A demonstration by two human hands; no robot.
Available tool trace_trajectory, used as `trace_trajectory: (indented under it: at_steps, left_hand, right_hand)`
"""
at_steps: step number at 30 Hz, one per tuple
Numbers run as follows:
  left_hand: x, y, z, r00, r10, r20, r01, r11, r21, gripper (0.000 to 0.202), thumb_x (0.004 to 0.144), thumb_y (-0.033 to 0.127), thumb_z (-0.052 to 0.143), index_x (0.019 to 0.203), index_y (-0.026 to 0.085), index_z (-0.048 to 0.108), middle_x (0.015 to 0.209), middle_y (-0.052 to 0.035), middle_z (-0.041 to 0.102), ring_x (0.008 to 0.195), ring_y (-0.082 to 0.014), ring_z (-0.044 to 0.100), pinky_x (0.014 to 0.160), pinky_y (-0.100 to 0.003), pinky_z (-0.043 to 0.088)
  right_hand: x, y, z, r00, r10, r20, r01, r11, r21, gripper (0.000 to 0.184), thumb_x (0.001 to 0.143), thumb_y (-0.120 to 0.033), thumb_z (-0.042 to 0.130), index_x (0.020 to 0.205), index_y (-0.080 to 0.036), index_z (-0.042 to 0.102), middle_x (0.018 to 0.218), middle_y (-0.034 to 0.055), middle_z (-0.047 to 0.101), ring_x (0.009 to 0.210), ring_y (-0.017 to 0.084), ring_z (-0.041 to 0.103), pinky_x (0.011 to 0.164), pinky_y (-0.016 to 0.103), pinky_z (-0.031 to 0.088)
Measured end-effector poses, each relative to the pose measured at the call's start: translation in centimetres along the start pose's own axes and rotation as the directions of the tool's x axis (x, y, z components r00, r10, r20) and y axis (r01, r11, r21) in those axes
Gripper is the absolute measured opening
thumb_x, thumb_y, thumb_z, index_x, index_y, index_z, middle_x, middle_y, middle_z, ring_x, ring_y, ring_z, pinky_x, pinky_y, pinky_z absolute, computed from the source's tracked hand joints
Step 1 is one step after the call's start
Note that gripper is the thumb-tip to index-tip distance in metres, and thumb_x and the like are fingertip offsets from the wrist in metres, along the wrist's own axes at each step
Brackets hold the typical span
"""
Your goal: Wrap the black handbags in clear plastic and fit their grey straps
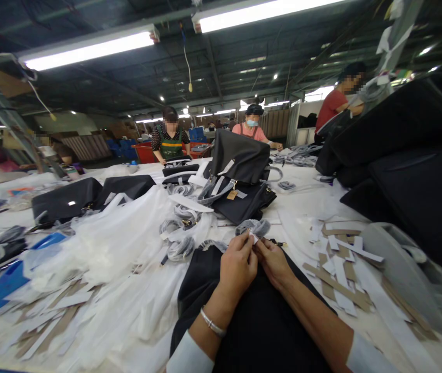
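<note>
Head view: slip (254, 238) is pinched by left hand (238, 263) and right hand (274, 263) over bag (271, 331); fitting is apparently under way; steady fingertip control seems required next.

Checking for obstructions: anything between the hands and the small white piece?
Nothing visible: the left hand and right hand meet at the small white piece. The black bag lies below and the coiled grey strap beyond; neither comes between.

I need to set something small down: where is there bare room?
Probably the white tabletop between the central black bag and the right bag pile, beyond the right strips. Crowded: plastic sheeting at left, grey strap coils centrally, near bag in front.
</note>
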State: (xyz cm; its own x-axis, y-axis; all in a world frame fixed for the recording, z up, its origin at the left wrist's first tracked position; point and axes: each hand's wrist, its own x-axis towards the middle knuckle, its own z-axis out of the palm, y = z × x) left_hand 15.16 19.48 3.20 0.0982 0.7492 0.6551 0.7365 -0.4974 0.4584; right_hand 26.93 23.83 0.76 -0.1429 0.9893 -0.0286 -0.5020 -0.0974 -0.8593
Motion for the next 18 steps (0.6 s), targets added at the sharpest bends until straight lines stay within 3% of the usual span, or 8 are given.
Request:
trace_trajectory:
  at_steps: [6,9,11,14,18]
  left_hand:
    - [0.2,0.0,-0.1,0.997,-0.063,-0.039,0.061,0.997,-0.051,0.039,0.091,0.017,0.055,0.128,0.023,0.067,0.131,-0.0113,0.065,0.122,-0.0278,0.059,0.107,-0.043,0.048]
    - [0.7,-0.6,-0.4,0.984,-0.165,-0.074,0.146,0.966,-0.213,0.026,0.092,0.022,0.058,0.114,0.023,0.073,0.120,-0.0091,0.072,0.114,-0.0253,0.065,0.104,-0.040,0.050]
    - [1.0,-1.2,-0.5,0.962,-0.267,-0.057,0.241,0.927,-0.287,0.028,0.090,0.025,0.062,0.117,0.023,0.071,0.116,-0.0077,0.074,0.111,-0.0250,0.068,0.101,-0.040,0.051]
    - [1.3,-1.9,-0.8,0.931,-0.362,0.043,0.357,0.885,-0.299,0.031,0.088,0.033,0.064,0.118,0.025,0.070,0.113,-0.0063,0.075,0.106,-0.0261,0.070,0.097,-0.039,0.052]
    - [1.4,-2.6,-1.2,0.918,-0.381,0.109,0.395,0.857,-0.332,0.028,0.086,0.041,0.063,0.106,0.024,0.073,0.108,-0.0067,0.077,0.105,-0.0297,0.069,0.094,-0.040,0.051]
  right_hand:
    - [-0.6,-0.7,0.2,0.998,-0.013,0.054,0.013,1.000,0.008,0.041,0.069,-0.052,0.084,0.091,-0.019,0.075,0.096,0.0070,0.075,0.093,0.023,0.069,0.087,0.035,0.056]
    - [-0.5,-0.7,0.2,0.997,-0.023,0.068,0.025,0.999,-0.028,0.041,0.066,-0.046,0.087,0.095,-0.019,0.075,0.098,0.0057,0.074,0.091,0.021,0.069,0.089,0.034,0.055]
    - [-0.3,-0.7,0.1,0.996,-0.037,0.075,0.042,0.997,-0.066,0.043,0.069,-0.047,0.085,0.100,-0.020,0.075,0.100,0.0055,0.074,0.091,0.020,0.068,0.089,0.034,0.055]
    - [-0.2,-0.6,0.2,0.995,-0.075,0.070,0.086,0.981,-0.173,0.043,0.075,-0.051,0.078,0.106,-0.022,0.075,0.101,0.0059,0.074,0.087,0.019,0.067,0.076,0.030,0.056]
    - [-0.5,-0.5,1.1,0.979,-0.188,0.076,0.202,0.889,-0.411,0.039,0.083,-0.055,0.069,0.102,-0.021,0.076,0.090,0.0042,0.074,0.076,0.019,0.065,0.061,0.028,0.051]
